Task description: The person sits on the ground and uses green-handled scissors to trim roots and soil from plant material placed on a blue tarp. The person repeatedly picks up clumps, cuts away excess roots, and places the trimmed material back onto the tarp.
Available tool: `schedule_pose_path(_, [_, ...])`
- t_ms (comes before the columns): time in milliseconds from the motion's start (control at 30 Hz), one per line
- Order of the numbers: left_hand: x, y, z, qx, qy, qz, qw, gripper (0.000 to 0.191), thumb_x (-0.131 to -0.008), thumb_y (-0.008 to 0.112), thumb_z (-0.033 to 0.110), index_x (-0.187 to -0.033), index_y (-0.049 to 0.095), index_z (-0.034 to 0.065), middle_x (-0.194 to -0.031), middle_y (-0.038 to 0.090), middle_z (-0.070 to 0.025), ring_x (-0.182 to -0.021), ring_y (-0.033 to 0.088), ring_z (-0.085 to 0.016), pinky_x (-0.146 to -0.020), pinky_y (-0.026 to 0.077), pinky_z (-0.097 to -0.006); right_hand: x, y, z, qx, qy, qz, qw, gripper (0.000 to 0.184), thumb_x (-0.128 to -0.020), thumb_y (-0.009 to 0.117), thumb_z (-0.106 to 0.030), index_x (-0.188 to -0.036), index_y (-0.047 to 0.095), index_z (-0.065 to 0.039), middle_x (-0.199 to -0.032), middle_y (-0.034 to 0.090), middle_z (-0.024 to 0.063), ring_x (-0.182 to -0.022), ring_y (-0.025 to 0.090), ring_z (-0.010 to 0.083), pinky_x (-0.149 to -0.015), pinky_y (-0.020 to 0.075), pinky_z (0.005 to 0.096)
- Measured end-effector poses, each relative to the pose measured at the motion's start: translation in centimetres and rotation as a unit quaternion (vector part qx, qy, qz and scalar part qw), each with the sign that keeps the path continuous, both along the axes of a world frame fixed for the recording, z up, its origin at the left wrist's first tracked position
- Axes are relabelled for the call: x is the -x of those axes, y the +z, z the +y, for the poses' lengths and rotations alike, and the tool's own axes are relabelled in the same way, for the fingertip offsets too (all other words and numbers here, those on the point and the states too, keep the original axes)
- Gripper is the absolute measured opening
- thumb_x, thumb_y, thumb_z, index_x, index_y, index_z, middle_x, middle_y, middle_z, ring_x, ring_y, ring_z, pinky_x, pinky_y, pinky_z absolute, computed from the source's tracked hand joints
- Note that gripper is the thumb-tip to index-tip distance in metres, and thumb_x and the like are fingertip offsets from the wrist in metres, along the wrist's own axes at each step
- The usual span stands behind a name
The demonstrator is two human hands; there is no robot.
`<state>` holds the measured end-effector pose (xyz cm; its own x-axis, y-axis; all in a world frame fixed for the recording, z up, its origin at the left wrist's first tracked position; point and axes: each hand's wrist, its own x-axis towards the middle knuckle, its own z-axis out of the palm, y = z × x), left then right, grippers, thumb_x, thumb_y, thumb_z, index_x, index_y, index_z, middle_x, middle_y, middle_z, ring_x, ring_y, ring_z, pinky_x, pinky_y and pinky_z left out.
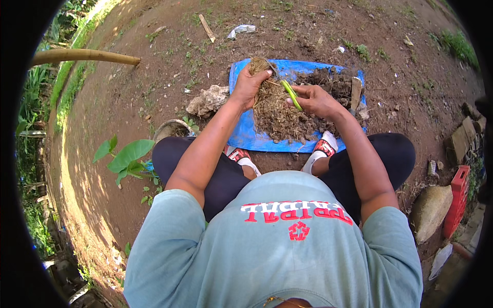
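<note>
A tuft of dry grass (259,66) is gripped in my left hand (246,87), above the far left part of a blue tarp (242,136). My right hand (319,101) holds green-handled scissors (291,94) by the handles. Their metal blades point up and left, to the right side of the tuft; whether they touch the grass is hard to tell. Below both hands lies a heap of short, chopped dry grass (275,115). Dark clumpy soil (327,81) covers the right part of the tarp.
A pale rough rock (208,101) sits left of the tarp, near a round container (171,128). A wood piece (356,92) rests at the tarp's right edge. A bamboo pole (88,55) juts in from the left. Right of me are a large stone (430,213) and a red crate (456,202).
</note>
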<state>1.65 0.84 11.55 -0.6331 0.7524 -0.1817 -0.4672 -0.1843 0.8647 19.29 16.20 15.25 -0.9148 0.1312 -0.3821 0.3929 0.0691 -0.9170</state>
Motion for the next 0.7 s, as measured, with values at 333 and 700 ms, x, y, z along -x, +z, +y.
schedule_pose_path(333, [0.6,0.3,-0.3,0.047,-0.037,-0.031,0.998,0.025,-0.089,0.071,0.007,-0.11,0.058,0.0071,-0.094,0.068,-0.0033,-0.077,0.068,-0.015,-0.068,0.061,-0.0344,-0.5,-0.9,1.4,0.058,0.058,-0.046,0.996,0.06,-0.095,0.071,-0.029,-0.148,0.048,-0.011,-0.078,0.053,-0.0068,-0.064,0.044,0.0037,-0.058,0.0427,0.0239])
schedule_pose_path(700, [1.2,0.1,-0.4,0.068,-0.025,0.018,0.997,0.037,-0.091,0.064,0.015,-0.121,0.043,0.0073,-0.102,0.061,-0.0065,-0.086,0.065,-0.016,-0.071,0.059,-0.0342,-0.2,-0.1,1.6,-0.042,0.077,-0.066,0.994,0.107,-0.08,0.075,-0.055,-0.159,0.02,-0.007,-0.126,0.056,0.0147,-0.103,0.056,0.0193,-0.085,0.0509,0.033])
